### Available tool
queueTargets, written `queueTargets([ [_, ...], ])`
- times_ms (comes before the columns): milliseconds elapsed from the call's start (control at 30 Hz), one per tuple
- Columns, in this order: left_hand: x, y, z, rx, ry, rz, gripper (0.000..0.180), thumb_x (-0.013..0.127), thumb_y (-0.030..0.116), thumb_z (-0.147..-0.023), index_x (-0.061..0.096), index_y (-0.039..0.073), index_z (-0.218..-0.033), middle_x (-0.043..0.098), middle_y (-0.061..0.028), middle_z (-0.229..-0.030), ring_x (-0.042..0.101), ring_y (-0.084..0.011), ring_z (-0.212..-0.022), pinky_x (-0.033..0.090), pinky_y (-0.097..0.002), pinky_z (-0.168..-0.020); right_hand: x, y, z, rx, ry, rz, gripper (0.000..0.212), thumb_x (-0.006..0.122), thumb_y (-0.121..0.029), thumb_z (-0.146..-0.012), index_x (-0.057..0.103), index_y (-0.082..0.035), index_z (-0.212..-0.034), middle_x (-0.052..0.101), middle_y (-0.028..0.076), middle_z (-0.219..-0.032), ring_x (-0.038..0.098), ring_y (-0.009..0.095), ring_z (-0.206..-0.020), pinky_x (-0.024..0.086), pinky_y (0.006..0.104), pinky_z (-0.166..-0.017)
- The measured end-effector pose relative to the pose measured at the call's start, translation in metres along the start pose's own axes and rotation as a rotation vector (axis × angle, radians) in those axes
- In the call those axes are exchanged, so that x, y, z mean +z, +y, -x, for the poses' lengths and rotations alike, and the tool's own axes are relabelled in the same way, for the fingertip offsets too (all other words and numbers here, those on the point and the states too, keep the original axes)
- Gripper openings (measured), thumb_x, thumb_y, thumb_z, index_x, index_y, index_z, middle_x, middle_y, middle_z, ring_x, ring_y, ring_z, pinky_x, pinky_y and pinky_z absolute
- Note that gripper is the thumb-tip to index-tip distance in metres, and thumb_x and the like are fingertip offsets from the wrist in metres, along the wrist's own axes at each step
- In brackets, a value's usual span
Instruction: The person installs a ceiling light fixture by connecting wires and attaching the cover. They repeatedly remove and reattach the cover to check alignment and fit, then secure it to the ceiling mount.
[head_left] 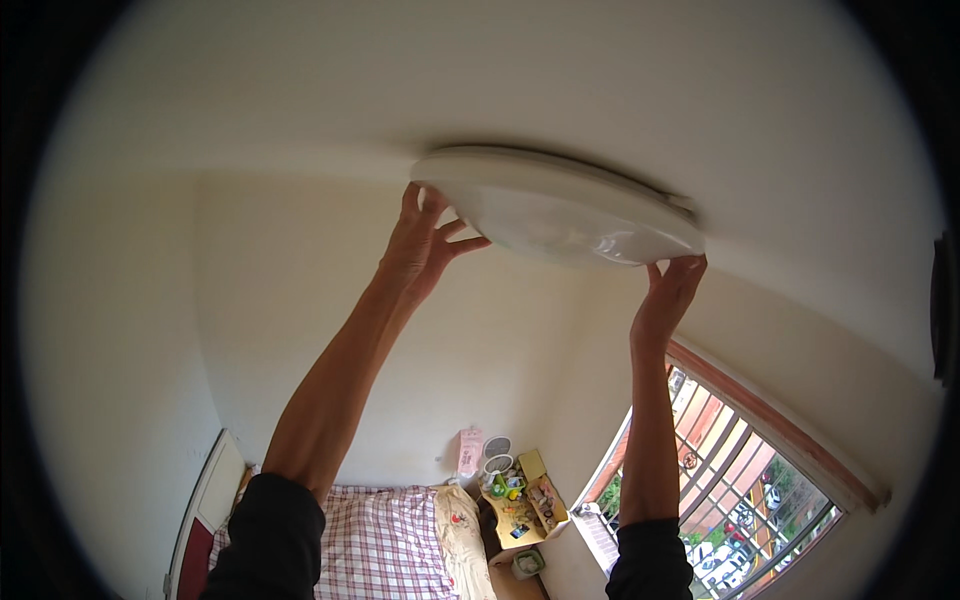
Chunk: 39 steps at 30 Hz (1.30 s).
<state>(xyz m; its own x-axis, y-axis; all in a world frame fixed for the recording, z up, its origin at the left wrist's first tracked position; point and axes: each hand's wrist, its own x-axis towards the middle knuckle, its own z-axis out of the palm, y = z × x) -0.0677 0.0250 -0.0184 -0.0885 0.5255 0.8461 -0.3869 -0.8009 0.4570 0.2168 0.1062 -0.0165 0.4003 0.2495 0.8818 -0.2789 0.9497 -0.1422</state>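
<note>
Overhead, a round white ceiling light cover point(560, 215) with a domed, glossy face is held at its rim by both hands. My left hand point(430, 235) grips the left edge between fingertips, its other fingers spread under the dome. At the right edge, my right hand point(668, 300) has its fingertips pressed to the rim from below. Both arms are stretched up. A dark line of shadow runs between the cover's upper rim and the ceiling point(560, 70); a small piece sticks out near the right end of that rim. Whether the cover is attached is hidden.
Below is a bed with a checked cover point(385, 540). A small yellow desk point(515, 520) with clutter and a round mirror point(497, 447) stands in the corner, a bin point(527, 563) beside it. A barred window point(745, 480) lies to the right, a white wardrobe-like panel point(215, 490) to the left.
</note>
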Motion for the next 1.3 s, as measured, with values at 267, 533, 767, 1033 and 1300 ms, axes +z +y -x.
queueTargets([
  [267, 0.072, 0.011, 0.04, 0.209, 0.451, -0.576, 0.11, 0.084, 0.038, -0.077, 0.011, 0.01, -0.154, 0.028, -0.022, -0.151, 0.042, -0.0337, -0.132, 0.049, -0.0454, -0.1, -0.017, 0.067, -0.022, 0.399, -0.044, -0.406, 0.049, 0.041, -0.044, -0.107, 0.04, -0.011, -0.144, 0.049, 0.005, -0.14, 0.049, 0.021, -0.128, 0.043, 0.0408, -0.108],
  [533, 0.115, 0.011, 0.045, 0.449, 0.562, -0.998, 0.118, 0.094, 0.027, -0.066, 0.013, 0.007, -0.15, 0.031, -0.0228, -0.13, 0.041, -0.039, -0.123, 0.049, -0.0454, -0.094, 0.008, 0.087, -0.017, 0.459, -0.209, -0.413, 0.032, 0.057, -0.037, -0.101, 0.055, -0.018, -0.127, 0.059, -0.002, -0.118, 0.057, 0.015, -0.111, 0.05, 0.0347, -0.094],
  [767, 0.069, 0.028, 0.043, 0.549, 0.406, -1.225, 0.095, 0.095, 0.025, -0.059, 0.048, 0.014, -0.14, 0.042, -0.0117, -0.112, 0.048, -0.0286, -0.105, 0.05, -0.042, -0.085, 0.012, 0.076, -0.016, 0.594, -0.202, -0.496, 0.025, 0.055, -0.039, -0.102, 0.056, -0.019, -0.118, 0.059, -0.002, -0.111, 0.058, 0.016, -0.106, 0.053, 0.0385, -0.087],
  [1033, 0.056, 0.051, 0.028, 1.114, 0.092, -1.516, 0.079, 0.089, 0.027, -0.064, 0.057, 0.006, -0.133, 0.054, -0.0082, -0.131, 0.049, -0.0286, -0.122, 0.039, -0.0416, -0.101, 0.033, 0.078, -0.021, 0.704, 0.025, -0.732, 0.037, 0.04, -0.038, -0.105, 0.051, -0.017, -0.133, 0.059, 0.002, -0.125, 0.059, 0.022, -0.117, 0.055, 0.0428, -0.091],
  [1300, 0.058, 0.071, 0.028, 1.086, 0.009, -1.562, 0.076, 0.092, 0.015, -0.058, 0.062, 0.008, -0.127, 0.057, -0.0077, -0.125, 0.054, -0.0287, -0.113, 0.049, -0.0404, -0.092, 0.041, 0.063, -0.017, 0.672, 0.205, -0.372, 0.035, 0.04, -0.043, -0.105, 0.052, -0.017, -0.124, 0.059, -0.001, -0.118, 0.06, 0.019, -0.105, 0.052, 0.0371, -0.086],
])
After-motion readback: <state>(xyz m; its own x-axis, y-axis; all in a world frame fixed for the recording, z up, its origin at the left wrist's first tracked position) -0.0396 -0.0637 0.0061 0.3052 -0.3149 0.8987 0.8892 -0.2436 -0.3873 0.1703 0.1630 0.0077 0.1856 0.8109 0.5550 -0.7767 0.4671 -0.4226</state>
